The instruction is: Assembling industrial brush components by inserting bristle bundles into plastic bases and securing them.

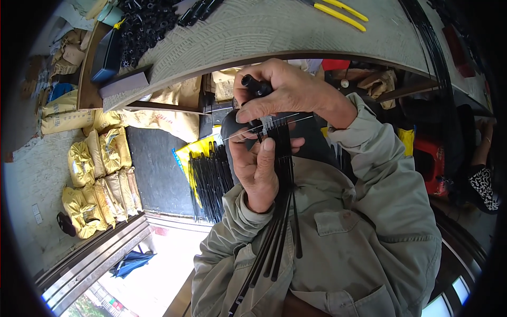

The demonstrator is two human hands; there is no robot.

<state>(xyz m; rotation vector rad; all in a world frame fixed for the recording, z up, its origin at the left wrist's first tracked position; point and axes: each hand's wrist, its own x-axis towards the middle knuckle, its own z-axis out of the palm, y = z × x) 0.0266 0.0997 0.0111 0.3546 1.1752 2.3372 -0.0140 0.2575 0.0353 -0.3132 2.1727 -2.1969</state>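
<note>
My left hand (257,171) grips a bundle of long thin black rods (280,232) that hang down across my grey-green jacket. Its thumb presses on the bundle's upper end. Just above it, my right hand (288,95) pinches a small black plastic cylinder (257,85) at the top of the bundle, where the rod tips fan out. A thin silver wire (296,120) runs crosswise through those tips, between the two hands. Both hands are held in front of my chest, below the table's edge.
A table with a grey textured mat (264,31) curves across the top, bearing yellow-handled pliers (340,11), a heap of small black parts (142,24) and a dark box (107,55). Below lie more black rods (208,179), yellow sacks (100,174), a red stool (430,158) and a person (483,185) at the right.
</note>
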